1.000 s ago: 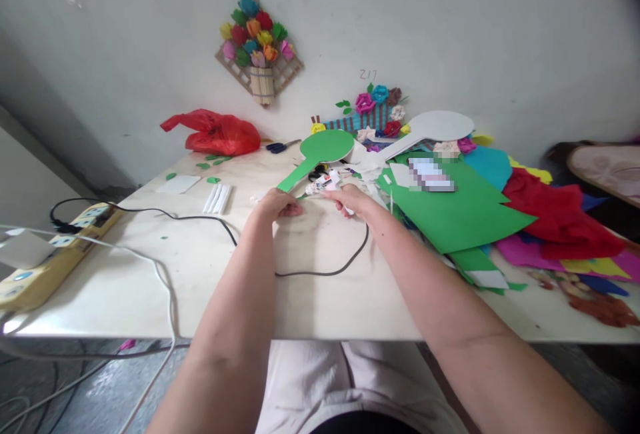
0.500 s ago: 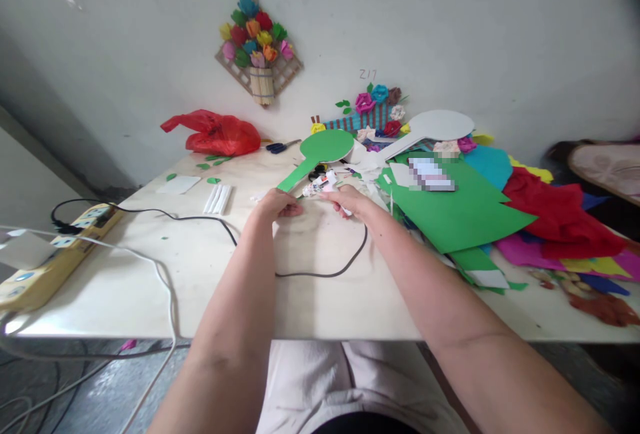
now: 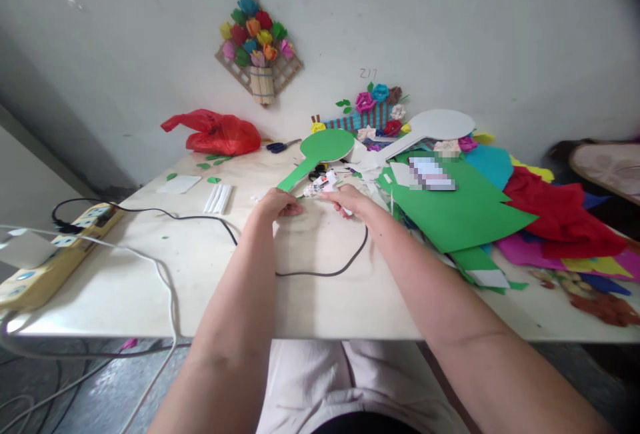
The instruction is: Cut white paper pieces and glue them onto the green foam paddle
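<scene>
My left hand (image 3: 281,205) is closed at the lower end of a green fan-shaped cutout (image 3: 327,147), a round disc with a long handle and a white edge. Its fingertips are partly hidden by the hand itself. Wrapped round a white, patterned glue gun (image 3: 326,183), my right hand (image 3: 351,201) is a little to the right, with the gun's front pointing left towards the handle. A black cord (image 3: 345,269) loops from beneath this hand across the table. Behind both hands, a pair of black-and-yellow scissors (image 3: 319,171) is partly covered by the green cutout.
White glue sticks (image 3: 219,199) lie left, near a yellow power strip (image 3: 57,254). A red plastic bag (image 3: 217,134) and dark scissors (image 3: 283,147) are further back. On the right are a white fan-shaped cutout (image 3: 443,125), green sheets (image 3: 460,211), a blurred phone (image 3: 433,174) and red paper (image 3: 560,214).
</scene>
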Motion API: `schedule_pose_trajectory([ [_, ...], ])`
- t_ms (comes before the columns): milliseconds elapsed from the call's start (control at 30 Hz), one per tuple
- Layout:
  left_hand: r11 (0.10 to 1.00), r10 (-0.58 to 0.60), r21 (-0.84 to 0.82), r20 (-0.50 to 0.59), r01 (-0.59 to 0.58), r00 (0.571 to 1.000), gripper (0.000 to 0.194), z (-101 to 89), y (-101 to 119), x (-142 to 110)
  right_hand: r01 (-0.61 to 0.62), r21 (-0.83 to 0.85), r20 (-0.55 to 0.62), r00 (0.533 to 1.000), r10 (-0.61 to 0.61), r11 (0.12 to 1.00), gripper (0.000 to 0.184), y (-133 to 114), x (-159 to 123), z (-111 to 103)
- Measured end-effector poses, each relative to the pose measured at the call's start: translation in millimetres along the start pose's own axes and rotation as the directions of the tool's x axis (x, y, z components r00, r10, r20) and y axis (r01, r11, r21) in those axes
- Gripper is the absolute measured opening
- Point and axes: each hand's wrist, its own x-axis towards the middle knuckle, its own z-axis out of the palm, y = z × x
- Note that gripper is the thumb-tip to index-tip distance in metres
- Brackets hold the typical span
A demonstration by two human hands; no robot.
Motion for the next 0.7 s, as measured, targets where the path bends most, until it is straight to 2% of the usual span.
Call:
schedule_pose_trajectory([
  [133,1.000,-0.012,0.002,-0.007,0.012,1.000,0.006,0.5,0.2,0.1,-0.020,0.020,-0.037,0.999,0.021,1.000,0.039,-1.7,-2.9,-1.0],
  [533,1.000,-0.005,0.019,0.004,0.005,1.000,0.011,0.1,0.9,-0.5,-0.034,0.045,-0.045,0.998,0.036,0.998,0.039,-3.1,-2.0,0.5],
  [700,1.000,-0.006,0.012,0.017,0.005,1.000,0.010,-0.2,0.9,-0.4,0.007,0.053,-0.028,1.000,-0.006,0.999,0.040,1.8,1.4,-2.6],
])
